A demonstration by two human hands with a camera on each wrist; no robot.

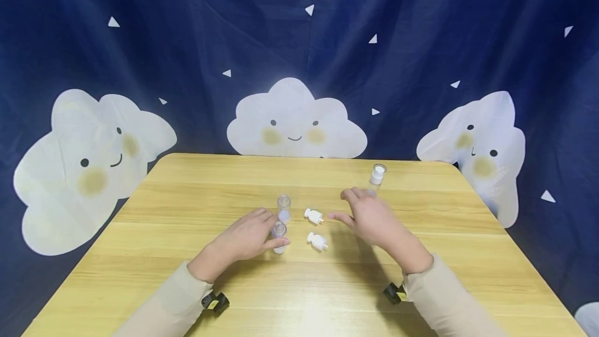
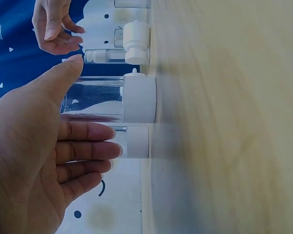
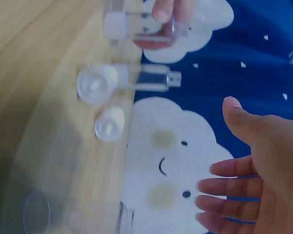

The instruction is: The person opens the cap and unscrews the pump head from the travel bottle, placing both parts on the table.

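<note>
My left hand is around a small clear bottle with a white base, which stands upright on the table. Its thumb and fingers lie on either side of that bottle, and the thumb stands a little off the wall in the left wrist view. Just behind is a second clear bottle, also upright. My right hand hovers above the table with fingers spread and nothing in them. Between the hands lie two white pump heads, the farther pump head and the nearer pump head.
Toward the back right stands another bottle with a white top, partly hidden by my right hand. Low in the right wrist view, a see-through cylinder stands on the wooden table. A dark blue curtain with clouds hangs behind the table.
</note>
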